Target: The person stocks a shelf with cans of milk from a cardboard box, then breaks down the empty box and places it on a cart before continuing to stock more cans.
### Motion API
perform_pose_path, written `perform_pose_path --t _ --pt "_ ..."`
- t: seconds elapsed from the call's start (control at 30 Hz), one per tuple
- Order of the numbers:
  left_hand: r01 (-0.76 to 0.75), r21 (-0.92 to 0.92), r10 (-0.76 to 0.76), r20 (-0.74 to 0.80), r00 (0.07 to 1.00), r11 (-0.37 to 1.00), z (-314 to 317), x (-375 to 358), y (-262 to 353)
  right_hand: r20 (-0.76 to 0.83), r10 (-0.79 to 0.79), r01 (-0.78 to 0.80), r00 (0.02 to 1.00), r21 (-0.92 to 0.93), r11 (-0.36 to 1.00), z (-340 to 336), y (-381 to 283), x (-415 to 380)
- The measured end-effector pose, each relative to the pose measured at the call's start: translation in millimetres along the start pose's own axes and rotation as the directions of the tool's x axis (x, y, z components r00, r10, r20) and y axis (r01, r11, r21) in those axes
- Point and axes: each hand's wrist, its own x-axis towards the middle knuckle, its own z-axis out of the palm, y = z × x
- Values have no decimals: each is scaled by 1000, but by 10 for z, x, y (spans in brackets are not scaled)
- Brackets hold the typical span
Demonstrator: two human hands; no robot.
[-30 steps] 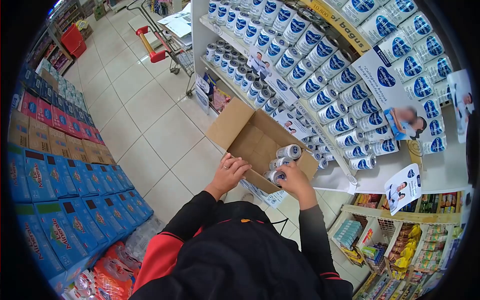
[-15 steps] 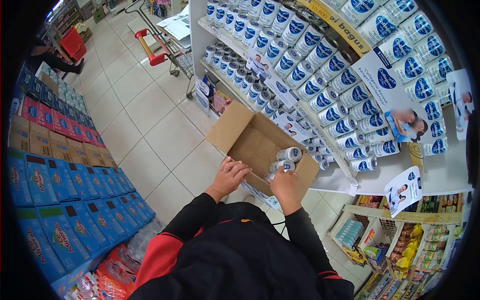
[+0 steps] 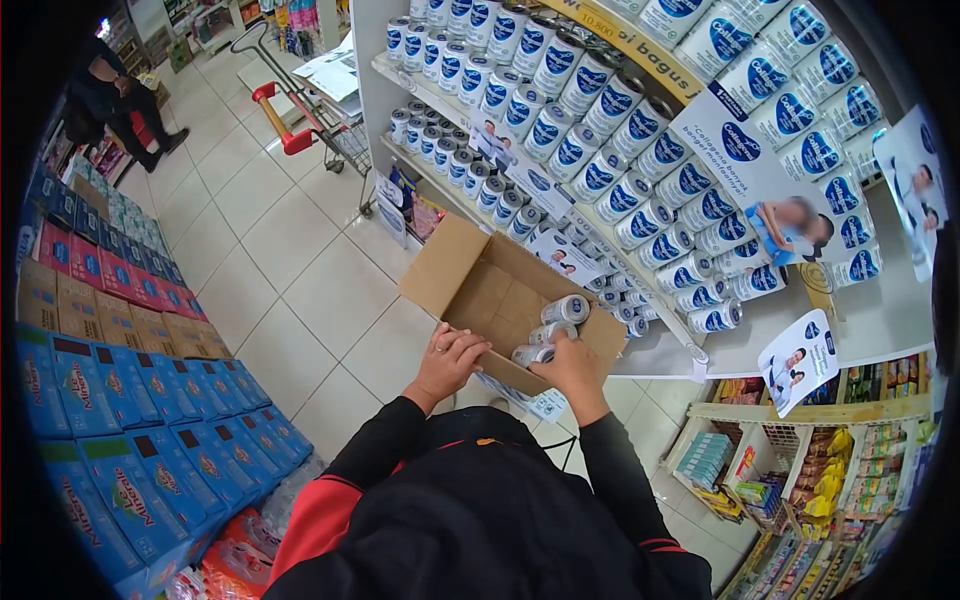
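Observation:
An open cardboard box (image 3: 500,298) stands before me with its flaps folded out. At its right end lie several white-and-blue cans, among them an upper can (image 3: 568,308) and a middle can (image 3: 550,333). My left hand (image 3: 450,360) is closed over the box's near rim, fingers bent across the edge. Inside the right end, my right hand (image 3: 574,368) has its fingers curled round the nearest can (image 3: 531,355), partly covering it.
A shelf (image 3: 640,255) with rows of the same cans slopes across the right. Blue cartons (image 3: 150,395) are stacked at left. Beyond the box stand a shopping cart (image 3: 330,130) and, further left, a person (image 3: 125,105). A snack rack (image 3: 800,470) is at lower right.
The view has shifted slightly. My right hand has drawn back a little, showing more of the nearest can. My left hand stays on the box rim. The distant person shows more fully.

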Motion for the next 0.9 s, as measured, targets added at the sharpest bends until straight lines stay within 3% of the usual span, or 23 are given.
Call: perform_pose_path --t 0.07,0.13,0.2,0.27,0.3,0.33,0.4,0.47,0.57,0.67,0.77,0.83,0.9 --pt "-1 10 1 13 1000 1000 -19 16 8 -37 11 -9 999 63 998 -137 23 -42" --pt "-8 17 8 27 1000 1000 -17 32 10 -112 20 11 993 275 962 -296 87 -91" --pt "-21 23 20 25 999 1000 -10 7 3 -143 13 33 990 319 947 -394 220 -131" --pt "-20 18 20 34 999 1000 -10 -5 1 -30 146 -81 989 711 699 -458 361 -177" --pt "-11 15 10 41 999 1000 -12 -5 5 -21 131 -62 991 798 599 -491 424 -204" --pt "-25 10 24 44 999 1000 -19 -3 12 -27 143 -64 989 802 594 -524 458 -245" --pt "5 1 -6 30 1000 1000 -39 24 39 104 195 -159 975 943 293 -691 478 -372" --pt "-5 2 5 38 999 1000 -32 26 43 121 189 -160 974 965 209 -765 529 -465" --pt "-2 3 2 55 998 1000 -51 40 68 209 101 -205 973 977 -49 -871 594 -607" --pt "21 7 -21 99 995 1000 -107 54 98 58 111 -36 992 982 -187 -1003 615 -773" --pt "-7 17 5 103 995 1000 -93 42 79 -182 187 212 965 964 -157 -1112 711 -995" --pt "-11 45 8 77 997 999 17 -31 33 -335 226 367 915 923 -118 -1442 798 -1146" --pt "20 93 -25 54 998 995 43 4 83 -609 290 649 738 759 -56 -1827 874 -1408"
